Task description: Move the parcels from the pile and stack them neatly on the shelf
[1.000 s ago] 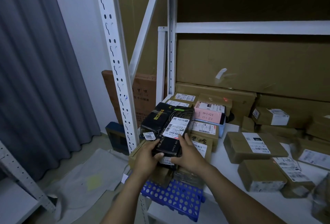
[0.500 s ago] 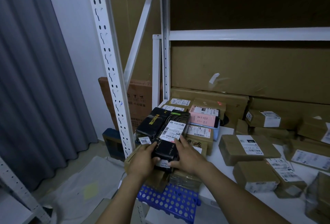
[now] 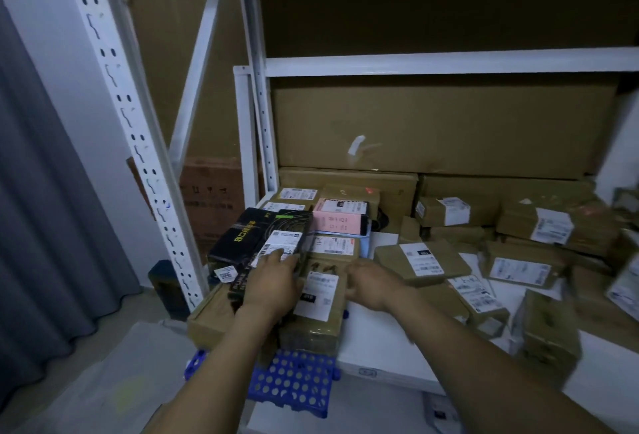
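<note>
A long black parcel with a white label [image 3: 281, 243] lies on top of the stack at the left end of the white shelf [image 3: 377, 347]. My left hand [image 3: 273, 278] rests flat on it, fingertips on the label. My right hand [image 3: 368, 281] is off it, hovering loosely curled and blurred beside a brown parcel with a white label [image 3: 320, 298], holding nothing. A second black parcel with yellow print [image 3: 242, 236] lies just to the left, and a pink parcel [image 3: 337, 222] sits behind.
Several brown labelled parcels [image 3: 423, 260] lie scattered over the right of the shelf. A blue perforated crate [image 3: 294, 381] sticks out below the stack. A white slotted upright [image 3: 138, 143] stands on the left, a grey curtain [image 3: 52, 226] beyond. Large cardboard sheets line the back.
My right hand has let go of the black parcel and moved right. My left hand has shifted from its side onto its top. The view has moved closer to the shelf.
</note>
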